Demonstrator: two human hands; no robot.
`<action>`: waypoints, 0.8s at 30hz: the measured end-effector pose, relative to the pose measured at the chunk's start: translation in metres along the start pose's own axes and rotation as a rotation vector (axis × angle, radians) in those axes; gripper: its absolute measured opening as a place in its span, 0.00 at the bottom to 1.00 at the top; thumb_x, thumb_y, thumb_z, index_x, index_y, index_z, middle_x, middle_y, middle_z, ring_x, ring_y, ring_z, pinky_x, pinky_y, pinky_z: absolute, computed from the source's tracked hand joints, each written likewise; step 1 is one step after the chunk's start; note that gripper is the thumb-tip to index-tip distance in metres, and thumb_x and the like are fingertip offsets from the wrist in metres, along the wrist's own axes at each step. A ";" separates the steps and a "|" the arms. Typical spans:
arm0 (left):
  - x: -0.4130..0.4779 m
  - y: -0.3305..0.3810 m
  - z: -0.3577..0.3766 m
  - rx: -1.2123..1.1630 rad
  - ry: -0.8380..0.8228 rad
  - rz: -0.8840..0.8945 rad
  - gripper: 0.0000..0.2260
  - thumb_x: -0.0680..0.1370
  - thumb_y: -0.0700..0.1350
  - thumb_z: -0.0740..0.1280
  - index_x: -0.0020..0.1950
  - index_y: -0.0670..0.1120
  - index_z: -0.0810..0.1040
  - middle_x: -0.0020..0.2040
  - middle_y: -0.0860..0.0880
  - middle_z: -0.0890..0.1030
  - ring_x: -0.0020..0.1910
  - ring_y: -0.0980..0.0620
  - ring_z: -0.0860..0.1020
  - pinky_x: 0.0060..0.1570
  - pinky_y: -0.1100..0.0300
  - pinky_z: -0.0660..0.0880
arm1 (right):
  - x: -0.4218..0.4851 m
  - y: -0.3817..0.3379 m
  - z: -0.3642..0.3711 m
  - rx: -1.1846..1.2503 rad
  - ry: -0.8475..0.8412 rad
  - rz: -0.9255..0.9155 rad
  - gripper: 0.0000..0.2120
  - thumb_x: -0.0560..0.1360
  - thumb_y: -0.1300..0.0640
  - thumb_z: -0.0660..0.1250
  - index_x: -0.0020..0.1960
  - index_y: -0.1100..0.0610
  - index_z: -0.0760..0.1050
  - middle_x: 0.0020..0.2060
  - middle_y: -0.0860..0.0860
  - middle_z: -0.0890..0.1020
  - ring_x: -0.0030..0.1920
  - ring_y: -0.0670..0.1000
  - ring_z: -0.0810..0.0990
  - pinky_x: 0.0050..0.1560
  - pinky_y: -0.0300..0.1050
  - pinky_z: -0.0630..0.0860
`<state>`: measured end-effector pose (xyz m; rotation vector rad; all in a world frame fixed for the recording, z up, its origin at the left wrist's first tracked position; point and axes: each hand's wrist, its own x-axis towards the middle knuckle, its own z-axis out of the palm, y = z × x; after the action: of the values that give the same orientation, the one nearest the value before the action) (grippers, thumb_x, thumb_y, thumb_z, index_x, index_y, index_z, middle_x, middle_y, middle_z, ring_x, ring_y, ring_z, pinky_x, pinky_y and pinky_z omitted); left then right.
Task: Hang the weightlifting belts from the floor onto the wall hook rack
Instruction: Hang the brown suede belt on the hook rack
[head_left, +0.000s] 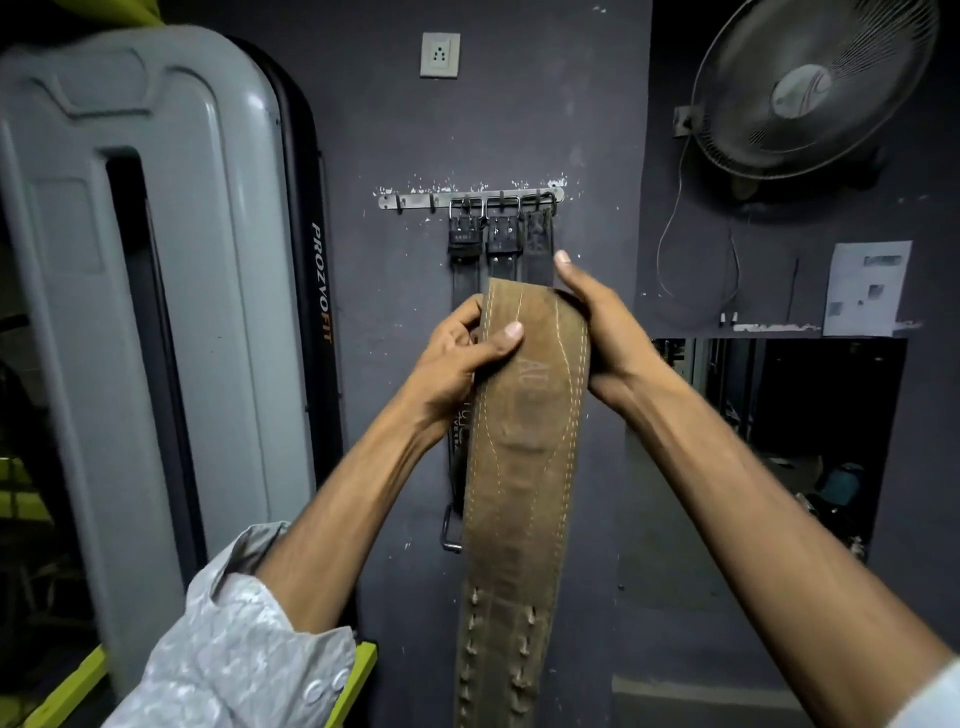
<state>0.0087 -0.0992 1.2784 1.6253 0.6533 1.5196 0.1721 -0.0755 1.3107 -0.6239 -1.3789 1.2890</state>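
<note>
A wide tan leather weightlifting belt (524, 467) hangs straight down in front of me, its lower end out of view. My left hand (460, 358) grips its upper left edge, thumb across the front. My right hand (589, 322) grips the upper right edge, index finger raised. Behind the belt, on the dark wall, a metal hook rack (415, 200) carries three dark belts (501, 244) by their buckles on its right hooks. The rack's left hooks are bare. The tan belt's top end sits below the rack.
A grey machine shroud (156, 312) labelled PROZVOFIT stands close on the left. A wall fan (810, 88) with a dangling cord is mounted at the upper right. A socket (440, 54) sits above the rack. A paper sheet (865, 288) and an opening lie right.
</note>
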 end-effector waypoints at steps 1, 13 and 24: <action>-0.002 -0.002 -0.003 0.020 -0.020 0.001 0.16 0.79 0.37 0.69 0.67 0.40 0.74 0.52 0.49 0.85 0.51 0.53 0.84 0.50 0.58 0.82 | 0.002 -0.002 0.003 0.046 0.019 0.022 0.29 0.76 0.40 0.69 0.64 0.63 0.80 0.56 0.62 0.85 0.57 0.62 0.84 0.59 0.57 0.82; 0.030 0.034 -0.017 0.089 0.252 -0.065 0.09 0.80 0.47 0.70 0.50 0.42 0.82 0.38 0.47 0.81 0.34 0.53 0.77 0.36 0.61 0.73 | 0.005 0.007 0.017 -0.143 0.008 -0.148 0.13 0.75 0.60 0.72 0.58 0.63 0.83 0.54 0.61 0.86 0.55 0.58 0.86 0.61 0.55 0.81; -0.009 0.007 -0.001 0.222 0.189 0.114 0.09 0.81 0.42 0.68 0.56 0.37 0.80 0.35 0.54 0.82 0.28 0.64 0.78 0.28 0.72 0.70 | 0.019 -0.009 0.026 -0.150 0.124 -0.182 0.10 0.78 0.53 0.71 0.47 0.61 0.83 0.41 0.57 0.87 0.40 0.54 0.85 0.48 0.53 0.83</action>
<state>0.0050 -0.1102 1.2795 1.7200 0.8709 1.7495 0.1458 -0.0699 1.3302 -0.6528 -1.4037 0.9927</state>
